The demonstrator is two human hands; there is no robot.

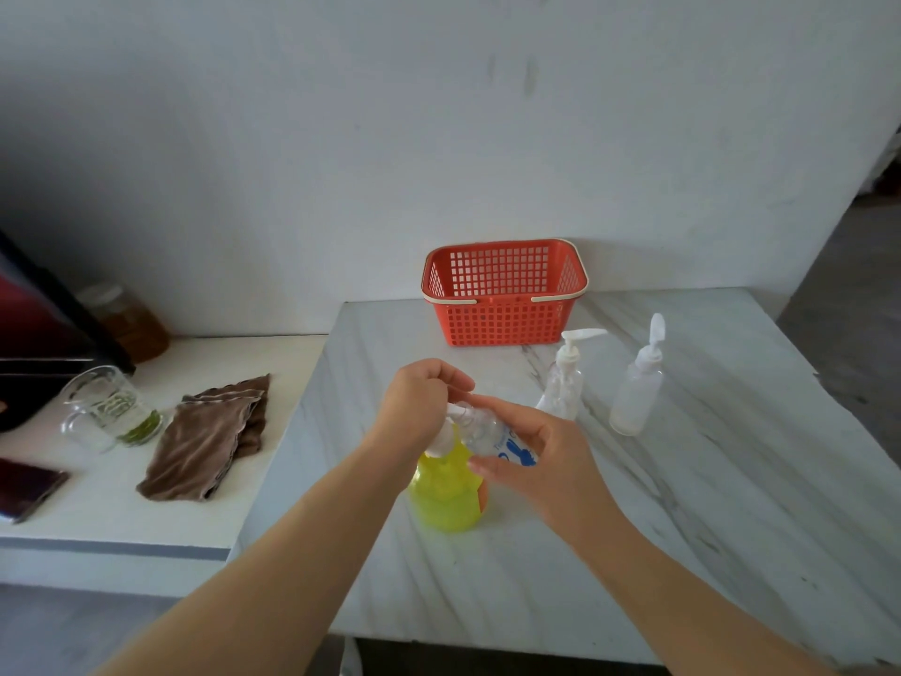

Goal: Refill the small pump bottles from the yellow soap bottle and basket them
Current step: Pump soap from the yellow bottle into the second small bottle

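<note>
While right hand (541,461) grips small bottle (492,434), left hand (419,407) pinches pump (458,411).

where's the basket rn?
Head view, centre: red basket sits at the table's far edge by the wall, just behind the left standing pump bottle.

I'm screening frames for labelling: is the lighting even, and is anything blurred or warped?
Head view: dim, soft light, no glare, left side darkest; wide-angle lens bends edges of the white marble table; the small clear pump bottle looks slightly soft, the red plastic basket crisp.
</note>
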